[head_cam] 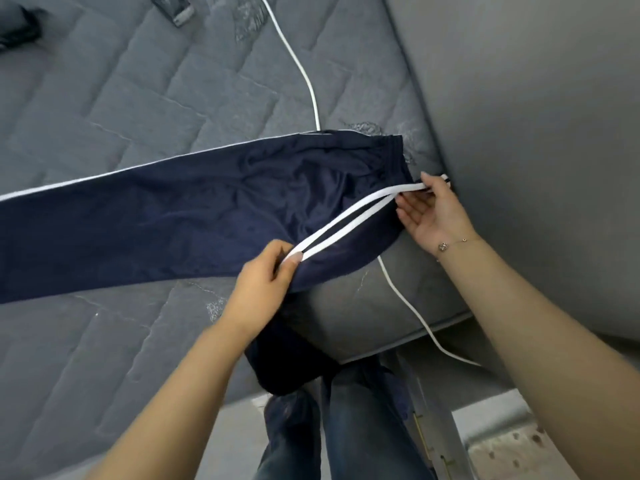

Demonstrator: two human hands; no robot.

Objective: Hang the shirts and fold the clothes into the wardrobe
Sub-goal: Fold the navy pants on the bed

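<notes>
Trousers [180, 216] lying across the mattress [104, 98]
Waistband at the right near the wall [519, 98]; a cable [304, 77] runs behind and under them; one leg hangs over the front edge

Quick count from where we're standing: we've got one pair of navy track pants [194, 216] laid out across one grey quilted mattress [114, 98]. Two white drawstring ends [346, 223] run off the waistband, side by side. Two hands in play: left hand [263, 282] and right hand [433, 216], each pinching those strings. One thin bracelet [450, 244] on the right wrist. One white cable [304, 77] snaking over the bed and down past the edge. One small boxy gadget [173, 8] at the top, can't tell what it is. One dark bundle [17, 26] in the top-left corner. Two jeans legs [346, 427] below us.
</notes>
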